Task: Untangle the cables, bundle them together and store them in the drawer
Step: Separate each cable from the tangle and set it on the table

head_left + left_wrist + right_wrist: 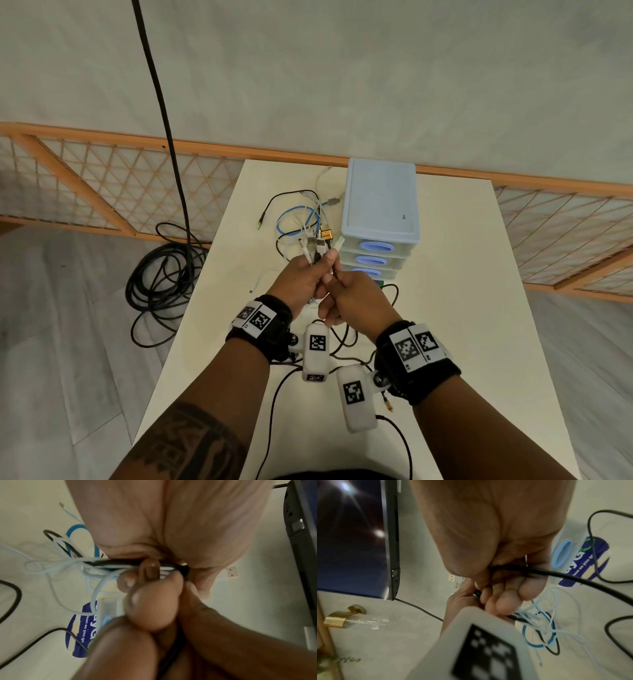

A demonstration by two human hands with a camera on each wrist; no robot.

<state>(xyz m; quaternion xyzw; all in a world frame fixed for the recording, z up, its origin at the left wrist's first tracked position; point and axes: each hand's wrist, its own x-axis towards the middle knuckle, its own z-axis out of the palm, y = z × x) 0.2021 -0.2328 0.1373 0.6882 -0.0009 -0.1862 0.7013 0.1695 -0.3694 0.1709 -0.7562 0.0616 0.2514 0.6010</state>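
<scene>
Both hands meet at table centre. The left hand (301, 279) is wrapped round a fistful of cables (313, 245), plug ends sticking up at 12 o'clock. The right hand (356, 296) is curled round a black cable (565, 574) right against the left fist. The rest of the cables trail off in a loose blue, white and black tangle (298, 219) at 12 o'clock on the table (462, 308), just left of the drawer unit (380, 205). All three drawers look closed. More black cable runs toward 6 o'clock under the wrists.

Risks, as a guess: loops are still crossed behind the fist, so pulling hard could tighten a knot rather than free it. The dragging tails could snag the drawer unit or the blue packet (80, 628) lying beside it. Plug ends may slip out of the fist if the grip loosens. No hand is free to open a drawer.
</scene>
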